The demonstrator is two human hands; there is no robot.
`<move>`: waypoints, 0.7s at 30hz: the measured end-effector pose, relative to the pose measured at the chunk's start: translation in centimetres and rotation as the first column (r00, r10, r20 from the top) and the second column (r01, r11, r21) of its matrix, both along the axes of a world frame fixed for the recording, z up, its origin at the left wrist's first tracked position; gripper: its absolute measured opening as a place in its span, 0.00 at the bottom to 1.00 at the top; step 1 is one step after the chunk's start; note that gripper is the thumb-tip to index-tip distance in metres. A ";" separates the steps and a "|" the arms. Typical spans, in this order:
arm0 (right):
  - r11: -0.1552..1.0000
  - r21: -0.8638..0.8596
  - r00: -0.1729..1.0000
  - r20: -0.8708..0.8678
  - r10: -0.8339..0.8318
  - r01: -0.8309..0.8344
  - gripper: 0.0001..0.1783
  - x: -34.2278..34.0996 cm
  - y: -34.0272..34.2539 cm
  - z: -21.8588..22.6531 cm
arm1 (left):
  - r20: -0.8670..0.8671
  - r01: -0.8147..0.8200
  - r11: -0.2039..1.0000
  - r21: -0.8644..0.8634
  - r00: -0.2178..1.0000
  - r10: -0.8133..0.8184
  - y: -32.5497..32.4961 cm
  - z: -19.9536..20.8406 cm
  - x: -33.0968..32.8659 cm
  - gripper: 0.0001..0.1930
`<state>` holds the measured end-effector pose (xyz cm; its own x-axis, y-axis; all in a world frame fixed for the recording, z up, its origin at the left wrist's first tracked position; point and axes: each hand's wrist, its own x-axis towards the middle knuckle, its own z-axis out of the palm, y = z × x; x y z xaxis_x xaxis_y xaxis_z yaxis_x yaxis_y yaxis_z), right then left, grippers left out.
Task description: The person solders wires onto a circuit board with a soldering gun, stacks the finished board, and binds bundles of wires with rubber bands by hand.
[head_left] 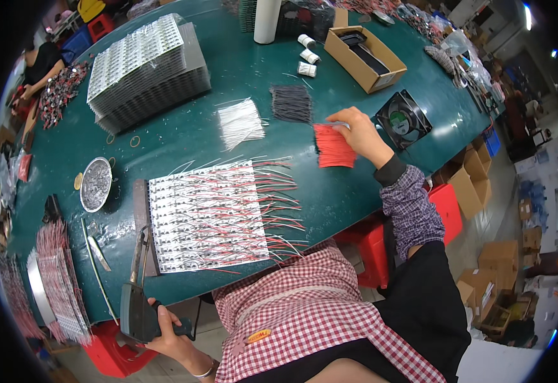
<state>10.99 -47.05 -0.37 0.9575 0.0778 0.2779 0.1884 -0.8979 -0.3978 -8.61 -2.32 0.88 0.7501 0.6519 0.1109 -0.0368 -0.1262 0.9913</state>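
Observation:
My left hand [173, 337] is closed round the grip of a dark green soldering gun [136, 313] at the lower left. Its metal tip points up beside the left edge of a white circuit board panel [202, 220], which carries rows of red and white wires whose loose ends stick out on the right. Over at the right, my right hand [360, 133] pinches at the top of a pile of short red wires [335, 153]; its fingertips partly hide what they grip. Left of that pile lie dark wires [291, 103] and white wires [240, 124].
A tall stack of board panels [145, 70] stands at the back left, a metal bowl [96, 185] nearer. A cardboard box [365, 57], small fan [404, 119] and white spools [307, 69] are beyond my right hand. Wired panels [62, 281] lie far left. Someone sits upper left.

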 end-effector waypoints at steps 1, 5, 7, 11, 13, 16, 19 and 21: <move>0.999 -0.005 0.999 0.002 0.041 -0.041 0.10 -0.2 -0.1 -0.4 | 0.000 0.004 1.000 0.002 1.000 -0.004 0.1 -0.1 0.0 0.15; 0.997 0.029 0.997 -0.033 0.069 -0.068 0.12 0.1 -0.2 -1.6 | 0.027 0.028 1.000 0.002 0.999 -0.028 0.5 -0.5 -0.1 0.15; 0.997 0.038 0.997 -0.030 0.064 -0.063 0.10 0.1 0.3 -1.4 | 0.031 0.016 1.000 0.010 0.999 -0.017 0.8 -0.4 -0.5 0.14; 0.993 -0.015 0.992 0.046 0.120 -0.119 0.09 0.4 0.3 -1.7 | 0.037 0.003 1.000 -0.020 0.999 -0.003 1.2 -0.7 -0.9 0.15; 0.992 -0.034 0.991 0.052 0.120 -0.119 0.08 0.3 0.0 -1.6 | 0.048 -0.009 0.999 -0.046 0.999 0.011 0.7 -0.4 -0.6 0.18; 0.991 -0.046 0.990 0.068 0.125 -0.122 0.07 0.0 -0.2 -1.6 | 0.047 -0.003 0.997 -0.081 0.999 0.007 0.7 -0.4 -0.5 0.18; 0.992 -0.039 0.992 0.042 0.121 -0.119 0.07 -0.1 0.0 -1.4 | 0.022 0.006 0.998 -0.070 1.000 -0.005 1.0 -0.3 -0.7 0.17; 0.993 -0.034 0.992 0.042 0.115 -0.114 0.07 -0.3 0.5 -1.0 | 0.019 0.021 0.999 -0.047 1.000 -0.020 1.0 -0.1 -0.6 0.17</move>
<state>10.71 -46.54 -1.40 0.9288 0.1956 0.3147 0.3073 -0.8812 -0.3591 -9.24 -1.36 0.74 0.7616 0.6411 0.0941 -0.0572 -0.0781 0.9953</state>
